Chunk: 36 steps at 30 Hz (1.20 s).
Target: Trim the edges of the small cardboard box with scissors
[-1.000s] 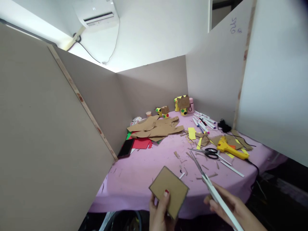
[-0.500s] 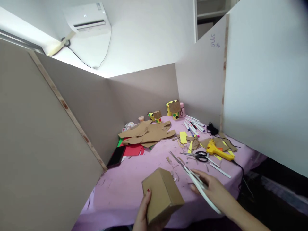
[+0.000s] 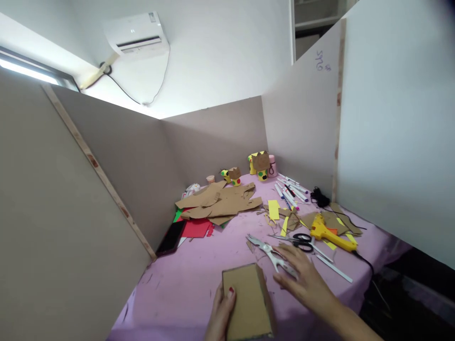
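A brown cardboard box [image 3: 246, 300] is gripped in my left hand [image 3: 221, 310], its thumb lying along the top face. The underside of the box and the other fingers are mostly hidden. White-handled scissors [image 3: 270, 254] rest on the purple cloth with their blades pointing away to the left. Over their handles hovers my right hand [image 3: 302, 274], thumb and fingers apart; whether a fingertip still touches a handle is hard to see. Just beyond it lie black-handled scissors [image 3: 303, 240] and a yellow glue gun [image 3: 330, 234].
Cardboard sheets [image 3: 227, 201] are piled on red paper [image 3: 195, 228] at the back left, near a black phone [image 3: 171, 237]. Markers [image 3: 291, 189], yellow paper [image 3: 273, 209] and scraps lie at the right. Decorated yellow figures [image 3: 261, 166] stand at the back beside a pink bottle [image 3: 272, 166]. Partition walls surround the table.
My right hand has lowered the white-handled scissors onto the cloth and opened its fingers. In my left hand the box has turned, so its top face shows more squarely. The view has shifted slightly.
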### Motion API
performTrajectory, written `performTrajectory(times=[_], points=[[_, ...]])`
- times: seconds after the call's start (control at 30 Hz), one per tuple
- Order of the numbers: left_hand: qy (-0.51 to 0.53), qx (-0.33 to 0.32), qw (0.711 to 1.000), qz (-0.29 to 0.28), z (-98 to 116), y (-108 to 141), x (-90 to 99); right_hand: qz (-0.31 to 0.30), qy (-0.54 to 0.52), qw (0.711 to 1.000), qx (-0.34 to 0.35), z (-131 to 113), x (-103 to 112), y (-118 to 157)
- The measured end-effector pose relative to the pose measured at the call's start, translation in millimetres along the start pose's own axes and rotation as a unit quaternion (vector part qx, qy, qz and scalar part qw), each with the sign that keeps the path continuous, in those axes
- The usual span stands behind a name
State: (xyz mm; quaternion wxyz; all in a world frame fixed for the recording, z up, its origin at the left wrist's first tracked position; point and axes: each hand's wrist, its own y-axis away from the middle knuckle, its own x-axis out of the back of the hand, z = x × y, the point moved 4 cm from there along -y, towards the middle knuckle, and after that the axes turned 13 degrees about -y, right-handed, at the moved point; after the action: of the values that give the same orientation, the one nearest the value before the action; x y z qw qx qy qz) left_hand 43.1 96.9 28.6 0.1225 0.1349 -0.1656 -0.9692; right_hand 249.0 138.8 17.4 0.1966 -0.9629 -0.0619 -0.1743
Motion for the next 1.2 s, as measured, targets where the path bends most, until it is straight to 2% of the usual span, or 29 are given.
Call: performTrajectory(times=[0.1, 0.17, 0.27, 0.37, 0.47, 0.57, 0.7, 0.77, 0.9, 0.97, 1.0, 1.03, 1.1, 1.17, 1.2], points=[[-0.008, -0.005, 1.000, -0.012, -7, 0, -16.5, -0.075, -0.085, 0.994, 0.010, -19, -5, 22], [-0.018, -0.015, 1.000, -0.020, -11, 3, -26.3, -0.099, -0.174, 0.980, -0.004, -25, -8, 35], [-0.028, -0.039, 0.998, -0.031, -14, 11, -33.6, -0.058, -0.318, 0.946, -0.031, -21, -6, 48], [-0.071, -0.112, 0.988, -0.078, -12, 22, -36.2, -0.026, -0.424, 0.904, -0.050, -13, -4, 56], [-0.134, -0.180, 0.964, -0.145, -10, 30, -41.2, -0.018, -0.416, 0.907, -0.065, -15, 0, 60], [-0.145, -0.226, 0.949, -0.167, -8, 32, -47.3, -0.002, -0.370, 0.927, -0.067, -22, 3, 63], [-0.106, -0.213, 0.950, -0.204, -8, 36, -57.4, 0.026, -0.365, 0.929, -0.059, -24, -3, 71], [-0.093, -0.223, 0.951, -0.194, -6, 40, -58.4, 0.041, -0.368, 0.928, -0.049, -21, -8, 74], [-0.115, -0.250, 0.955, -0.111, -7, 44, -49.6, 0.089, -0.338, 0.937, -0.027, -11, -3, 75], [-0.154, -0.257, 0.950, -0.089, -12, 44, -45.5, 0.159, -0.384, 0.908, -0.062, 0, 13, 75], [-0.176, -0.264, 0.944, -0.085, -14, 44, -44.3, 0.199, -0.419, 0.882, -0.088, 5, 23, 75], [-0.194, -0.273, 0.939, -0.085, -17, 43, -43.3, 0.242, -0.466, 0.842, -0.127, 11, 33, 76], [-0.210, -0.283, 0.932, -0.085, -22, 41, -41.0, 0.259, -0.500, 0.810, -0.165, 14, 47, 78], [-0.219, -0.281, 0.930, -0.089, -26, 36, -38.1, 0.227, -0.521, 0.799, -0.198, 10, 48, 79], [-0.228, -0.281, 0.927, -0.096, -27, 34, -36.7, 0.201, -0.546, 0.782, -0.221, 7, 43, 80]])
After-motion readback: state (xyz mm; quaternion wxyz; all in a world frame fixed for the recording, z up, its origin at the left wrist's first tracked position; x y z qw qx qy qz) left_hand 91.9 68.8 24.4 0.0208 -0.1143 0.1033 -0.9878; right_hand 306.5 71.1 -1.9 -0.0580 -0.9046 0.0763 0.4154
